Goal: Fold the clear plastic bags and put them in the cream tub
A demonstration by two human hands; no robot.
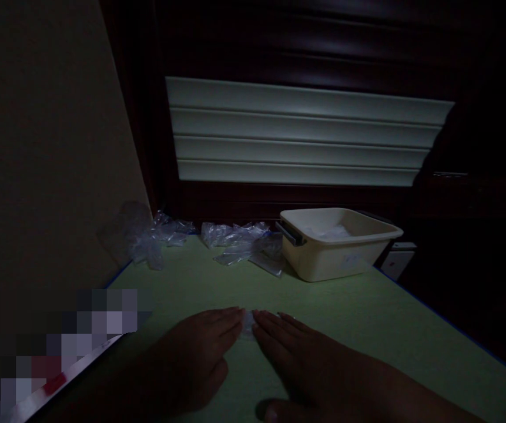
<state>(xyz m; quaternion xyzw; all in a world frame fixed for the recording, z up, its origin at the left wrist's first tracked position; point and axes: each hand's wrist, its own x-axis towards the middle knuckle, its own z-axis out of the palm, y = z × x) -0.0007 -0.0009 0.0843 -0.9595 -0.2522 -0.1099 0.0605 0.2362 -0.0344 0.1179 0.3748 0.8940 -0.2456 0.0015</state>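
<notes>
The left hand (200,349) lies palm down, fingers together and extended, thumb apart below them; the right hand (297,346) lies likewise, fingers straight and close together, thumb spread well away toward the lower edge; neither is clenched, and no pinch is visible. A small clear plastic piece (247,324) lies on the green tabletop (221,288) between the two sets of fingertips, which touch its opposite edges; its detail is lost in the dim light. Beyond the hands, crumpled clear plastic bags (235,238) lie along the back edge; a further plastic heap (147,244) sits at the back left corner. Right of the bags stands a cream basin (318,264) with dark handles, holding whitish translucent material (335,232); a pale label (352,258) on its side is too faint to read. Just past the basin is a white box-like item (397,262) bearing a small dark mark, illegible; at lower left, a white-edged item (79,365) shows a red patch, mostly obscured by pixelation; behind everything, a slatted pale panel (301,130) sits in dark framing.
</notes>
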